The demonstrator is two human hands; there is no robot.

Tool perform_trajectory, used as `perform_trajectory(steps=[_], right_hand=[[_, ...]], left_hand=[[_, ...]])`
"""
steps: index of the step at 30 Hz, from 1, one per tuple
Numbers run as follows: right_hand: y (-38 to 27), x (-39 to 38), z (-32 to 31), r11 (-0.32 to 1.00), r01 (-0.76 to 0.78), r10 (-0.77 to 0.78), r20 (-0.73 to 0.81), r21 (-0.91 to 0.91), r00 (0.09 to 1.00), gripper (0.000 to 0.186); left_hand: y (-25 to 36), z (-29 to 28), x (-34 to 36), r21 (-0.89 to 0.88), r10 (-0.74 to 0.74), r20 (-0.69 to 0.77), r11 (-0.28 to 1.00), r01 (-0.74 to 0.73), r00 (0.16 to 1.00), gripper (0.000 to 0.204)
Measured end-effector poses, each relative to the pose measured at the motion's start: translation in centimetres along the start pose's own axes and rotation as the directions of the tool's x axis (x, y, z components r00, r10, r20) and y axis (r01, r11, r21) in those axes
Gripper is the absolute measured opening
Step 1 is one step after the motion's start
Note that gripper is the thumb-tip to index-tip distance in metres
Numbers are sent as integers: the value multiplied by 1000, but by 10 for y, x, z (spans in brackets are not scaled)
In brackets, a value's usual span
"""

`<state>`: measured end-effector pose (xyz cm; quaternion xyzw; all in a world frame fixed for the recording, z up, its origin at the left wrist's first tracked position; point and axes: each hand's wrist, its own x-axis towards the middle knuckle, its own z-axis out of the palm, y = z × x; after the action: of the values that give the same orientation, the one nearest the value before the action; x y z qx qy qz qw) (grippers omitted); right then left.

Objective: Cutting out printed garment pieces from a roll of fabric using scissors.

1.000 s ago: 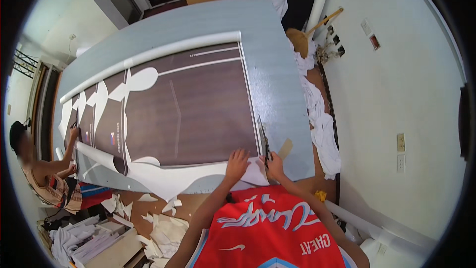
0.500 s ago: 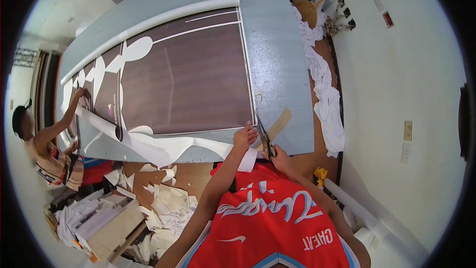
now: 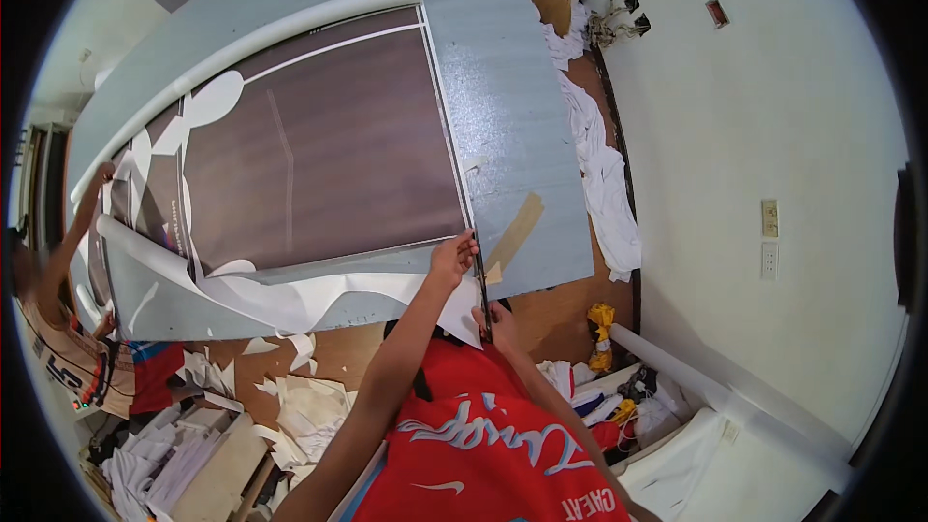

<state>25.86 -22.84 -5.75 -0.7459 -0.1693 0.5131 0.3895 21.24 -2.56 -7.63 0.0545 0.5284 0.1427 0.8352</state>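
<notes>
A large sheet of paper printed with dark brown panels [image 3: 338, 155] lies on the blue-grey table. At its near right corner my left hand [image 3: 452, 259] pinches the margin, fingers curled together. My right hand [image 3: 497, 323] is wrapped round the handles of long dark scissors [image 3: 484, 282], just below the table's near edge. Their blades point away from me along the sheet's right border, close to the left fingertips. Whether the tips are inside the paper cannot be made out. A loose white paper strip [image 3: 319, 298] curls along the near side and hangs beside the scissors.
A co-worker [image 3: 63, 300] reaches onto the sheet's left end. Brown tape [image 3: 517, 232] sticks to the table right of the scissors. White fabric [image 3: 604, 193] lies along the right wall. Paper scraps [image 3: 304, 406] cover the floor at lower left; a bin of cloth [image 3: 628, 406] stands at lower right.
The scissors have swung leftward against the sheet's right border, and their blades now look closer together. My left fingers have curled in at the corner. The whole view has shifted right.
</notes>
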Motion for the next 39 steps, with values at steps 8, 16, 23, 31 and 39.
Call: perform_trajectory(steps=[8,16,23,31,39], right_hand=[[-16,17,9,999,-37,36,27,30,999,47],[-9,26,-5,999,-45,45,32,1,999,48],[-29,29,-13,999,-25,28,81,-42,996,37],[-24,21,-13,994,-69,59,116,83,991,41],[-6,28,-11,992,-54,37,148,112,988,38]], left_hand=[[8,-9,-5,69,100,-32,993,-98,994,16],[2,-4,-5,125,121,-73,986,-111,990,19],[4,-2,4,162,162,-64,975,-150,985,19],[1,-7,-2,-23,154,4,988,-154,988,19],[0,-3,-9,38,194,-59,981,-192,979,17]])
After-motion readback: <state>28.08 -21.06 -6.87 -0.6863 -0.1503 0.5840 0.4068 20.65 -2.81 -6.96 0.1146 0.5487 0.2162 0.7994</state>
